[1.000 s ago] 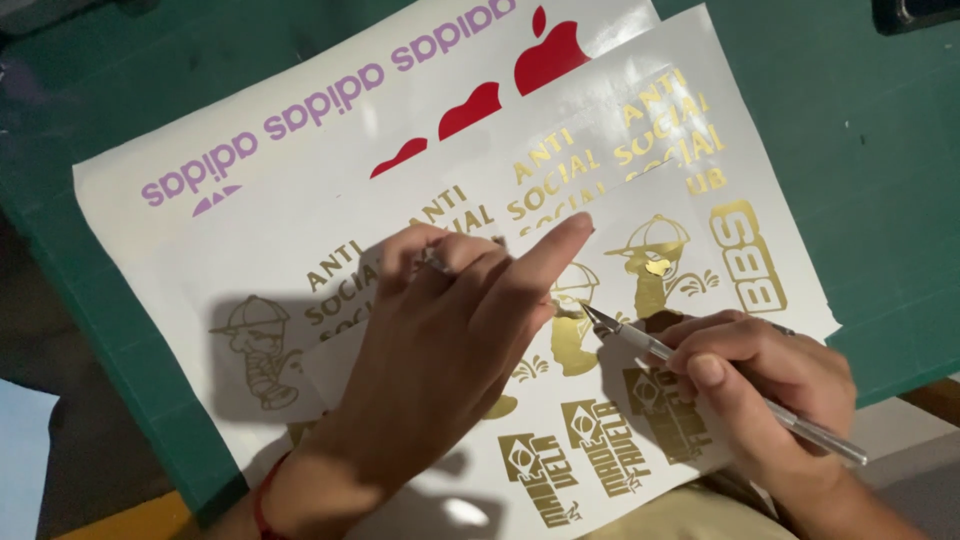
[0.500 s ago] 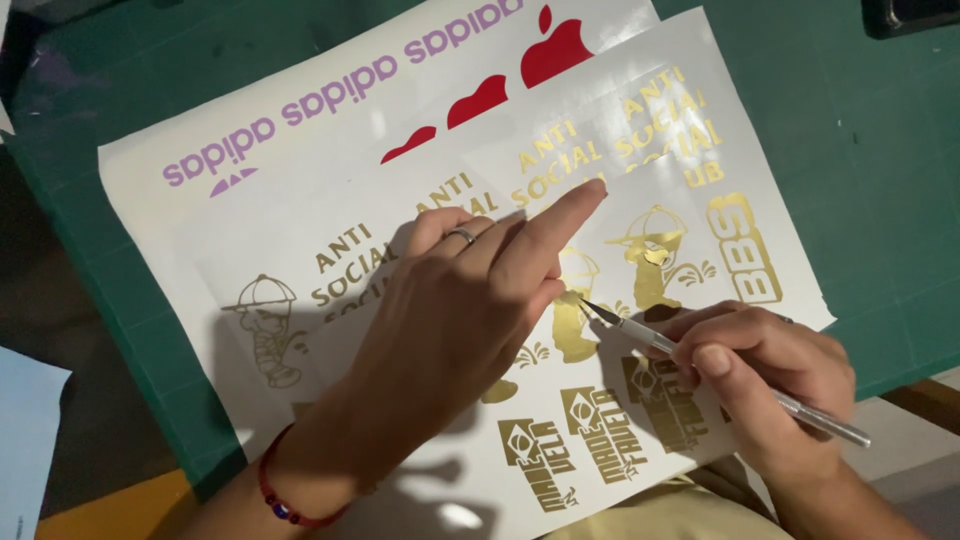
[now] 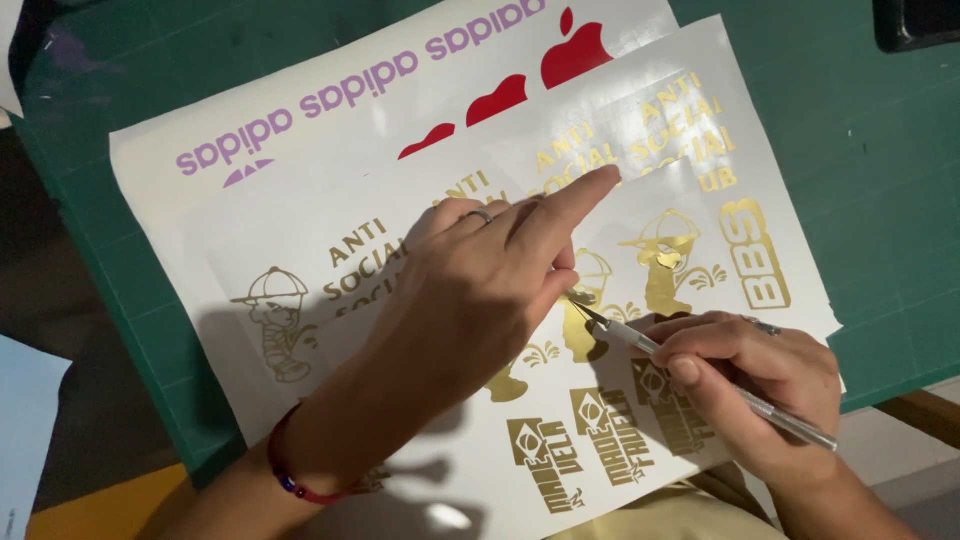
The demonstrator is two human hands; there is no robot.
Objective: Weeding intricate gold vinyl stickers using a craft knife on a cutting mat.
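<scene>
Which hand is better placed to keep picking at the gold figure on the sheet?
Right hand: it grips the silver craft knife, tip at the gold figure sticker. The left hand presses the white sticker sheet flat.

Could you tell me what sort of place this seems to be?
Probably a craft or sticker-making workbench: a green cutting mat lies under a sheet of gold vinyl decals, which the left hand steadies while the right hand works a craft knife.

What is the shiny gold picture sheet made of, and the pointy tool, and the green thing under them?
Gold sticker sheet: looks like glossy metallic vinyl on white backing; it reflects the light.
Craft knife in the right hand: seems silvery metal, with a glinting shaft.
Green mat: probably matte rubbery plastic, with faint grid lines.
</scene>
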